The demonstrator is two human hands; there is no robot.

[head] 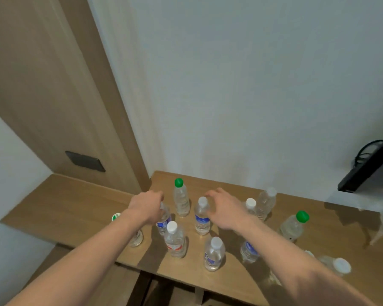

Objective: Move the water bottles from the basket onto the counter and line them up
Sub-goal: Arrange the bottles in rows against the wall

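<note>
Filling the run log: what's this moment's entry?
left hand: gripping bottle | right hand: open at bottle | bottles scattered on counter

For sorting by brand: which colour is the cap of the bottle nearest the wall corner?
Green cap, seen in the head view.

A wooden counter [80,195] carries scattered upright water bottles [181,198], green- and white-capped.
</note>
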